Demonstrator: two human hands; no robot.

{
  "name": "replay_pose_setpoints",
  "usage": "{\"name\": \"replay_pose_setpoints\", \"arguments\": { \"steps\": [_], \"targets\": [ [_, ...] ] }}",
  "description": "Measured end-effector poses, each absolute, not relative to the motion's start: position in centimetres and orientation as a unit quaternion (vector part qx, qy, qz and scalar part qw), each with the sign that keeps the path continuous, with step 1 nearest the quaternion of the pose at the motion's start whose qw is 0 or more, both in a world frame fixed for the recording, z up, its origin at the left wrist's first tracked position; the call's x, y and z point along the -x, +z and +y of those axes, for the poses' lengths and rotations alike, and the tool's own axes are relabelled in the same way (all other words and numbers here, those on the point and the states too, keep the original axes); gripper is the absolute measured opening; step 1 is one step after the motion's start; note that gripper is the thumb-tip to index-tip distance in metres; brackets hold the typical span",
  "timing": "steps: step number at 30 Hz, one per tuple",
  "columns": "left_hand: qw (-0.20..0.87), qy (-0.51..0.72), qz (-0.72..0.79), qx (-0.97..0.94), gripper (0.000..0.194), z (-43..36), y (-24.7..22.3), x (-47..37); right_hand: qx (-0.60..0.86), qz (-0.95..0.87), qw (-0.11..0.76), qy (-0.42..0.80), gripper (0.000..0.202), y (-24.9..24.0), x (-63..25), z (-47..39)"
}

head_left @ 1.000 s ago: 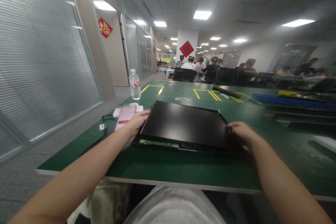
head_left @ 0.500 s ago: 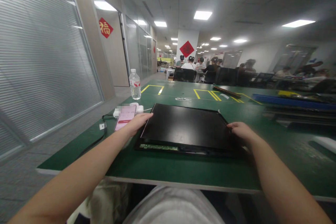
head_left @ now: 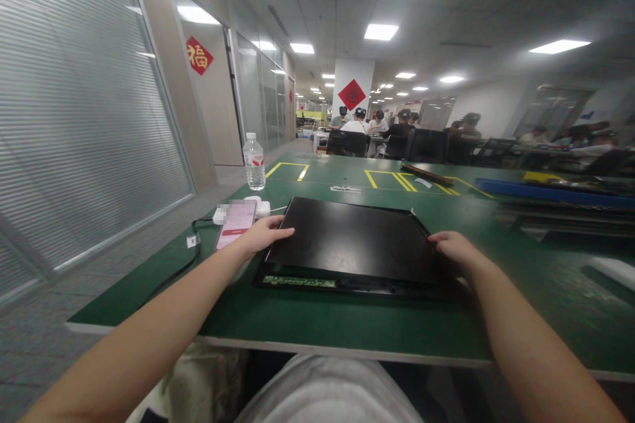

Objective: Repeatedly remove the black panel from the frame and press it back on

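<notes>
A black LCD panel (head_left: 354, 238) lies over a black frame (head_left: 411, 288) on the green table. Along the near edge of the frame, a strip of green circuit board (head_left: 298, 281) shows below the panel. My left hand (head_left: 264, 235) grips the panel's left edge, its thumb on top of the surface and the fingers partly hidden at the side. On the opposite side, my right hand (head_left: 454, 250) is closed on the panel's right edge, with some fingertips out of sight underneath.
Left of the panel lie a phone (head_left: 237, 225) and a white plug (head_left: 262, 209) with cables. A water bottle (head_left: 254, 162) stands behind them. Yellow tape marks (head_left: 391, 175), a dark bar (head_left: 427, 174) and a blue strip (head_left: 550, 192) lie farther back. Several people sit beyond the table.
My left thumb has moved from the panel's left edge onto its top surface. The right hand keeps its hold, and the panel has hardly moved.
</notes>
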State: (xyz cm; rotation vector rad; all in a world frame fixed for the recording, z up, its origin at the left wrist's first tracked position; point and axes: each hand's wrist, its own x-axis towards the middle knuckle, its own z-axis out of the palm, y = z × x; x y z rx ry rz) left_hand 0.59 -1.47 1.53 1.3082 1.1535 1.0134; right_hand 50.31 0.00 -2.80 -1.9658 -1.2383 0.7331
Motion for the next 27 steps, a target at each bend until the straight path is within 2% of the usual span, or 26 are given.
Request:
{"name": "replay_pose_setpoints", "arguments": {
  "steps": [12,19,27],
  "targets": [
    [0.559,0.442,0.449,-0.539,0.060,-1.4,1.3,-0.8,0.754,-0.515,0.319,0.252,0.030,-3.0,-50.5,0.3],
    [0.521,0.466,0.433,-0.569,0.064,-1.1,1.4,-0.6,0.756,-0.513,0.314,0.258,0.029,-2.5,-50.0,-0.2],
    [0.525,0.494,0.384,-0.578,0.068,-1.2,1.6,-0.8,0.769,-0.493,0.339,0.224,0.060,-1.0,-48.4,-1.0]
  ]
}}
